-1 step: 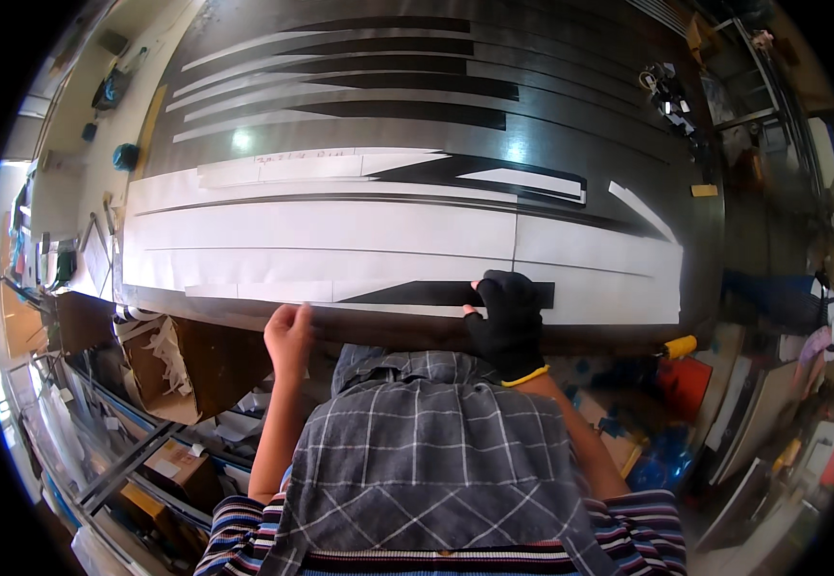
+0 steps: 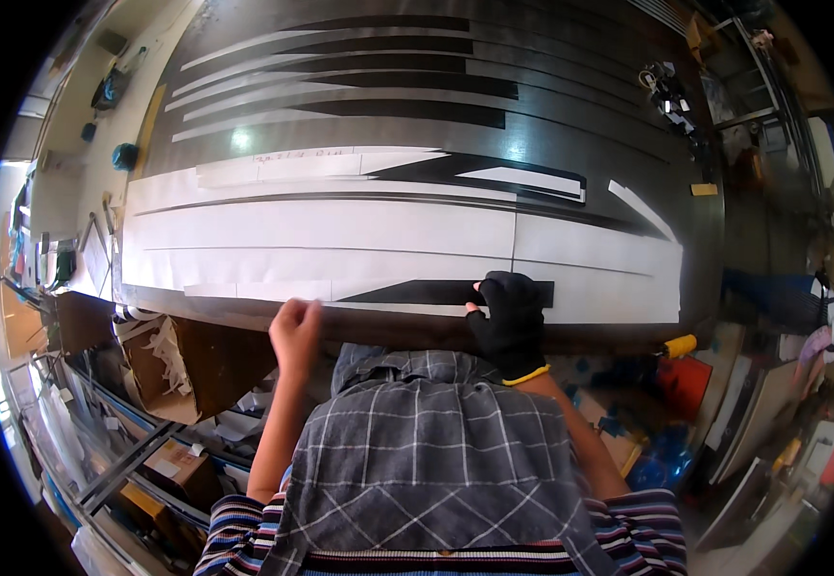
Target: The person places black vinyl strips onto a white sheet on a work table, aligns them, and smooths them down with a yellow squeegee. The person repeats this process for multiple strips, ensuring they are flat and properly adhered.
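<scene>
My bare left hand (image 2: pixel 296 334) is at the table's near edge, fingers curled in toward the thumb and slightly blurred. Whatever it may hold cannot be made out. In a black glove with a yellow cuff, my right hand (image 2: pixel 507 322) rests over the right part of a black-and-white strip (image 2: pixel 417 293). Its bare thumb and fingertip show at the glove's left side, bent close together; anything between them is hidden. The strip, black with a slanted end and white further left, lies along the front of a long white sheet (image 2: pixel 340 228).
More black strips with pale tails (image 2: pixel 369 63) lie in rows at the back of the dark table (image 2: pixel 619 86). Below the near edge at left is a cardboard box (image 2: pixel 191 384) with paper scraps. A yellow handle (image 2: pixel 680 346) projects near the right front corner.
My left hand has shifted slightly right and its fingers have turned a little. My right hand has barely moved on the strip.
</scene>
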Available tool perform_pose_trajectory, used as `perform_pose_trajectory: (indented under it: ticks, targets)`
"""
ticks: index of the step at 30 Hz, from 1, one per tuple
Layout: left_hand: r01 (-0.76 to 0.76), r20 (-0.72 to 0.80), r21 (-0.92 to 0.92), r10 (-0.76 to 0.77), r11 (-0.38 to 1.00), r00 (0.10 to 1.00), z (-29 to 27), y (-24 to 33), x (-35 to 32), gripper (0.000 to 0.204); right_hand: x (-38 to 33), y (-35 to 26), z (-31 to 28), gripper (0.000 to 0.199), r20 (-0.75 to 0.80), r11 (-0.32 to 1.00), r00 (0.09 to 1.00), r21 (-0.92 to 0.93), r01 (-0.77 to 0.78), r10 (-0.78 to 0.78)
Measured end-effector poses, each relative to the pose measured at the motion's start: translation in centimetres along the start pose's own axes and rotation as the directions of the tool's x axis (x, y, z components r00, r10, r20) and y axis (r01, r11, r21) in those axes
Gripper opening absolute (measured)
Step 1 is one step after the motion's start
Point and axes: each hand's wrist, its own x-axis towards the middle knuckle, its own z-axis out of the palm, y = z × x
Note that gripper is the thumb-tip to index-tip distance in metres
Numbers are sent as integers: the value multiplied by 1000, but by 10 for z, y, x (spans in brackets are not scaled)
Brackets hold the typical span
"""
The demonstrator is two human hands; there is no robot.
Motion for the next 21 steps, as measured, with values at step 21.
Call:
perform_pose_trajectory:
  ticks: [21]
  targets:
    - [-498,156,366,476,786,865,84,81,3,5,-7,22,16,23,9,996,1000,91,-17,16]
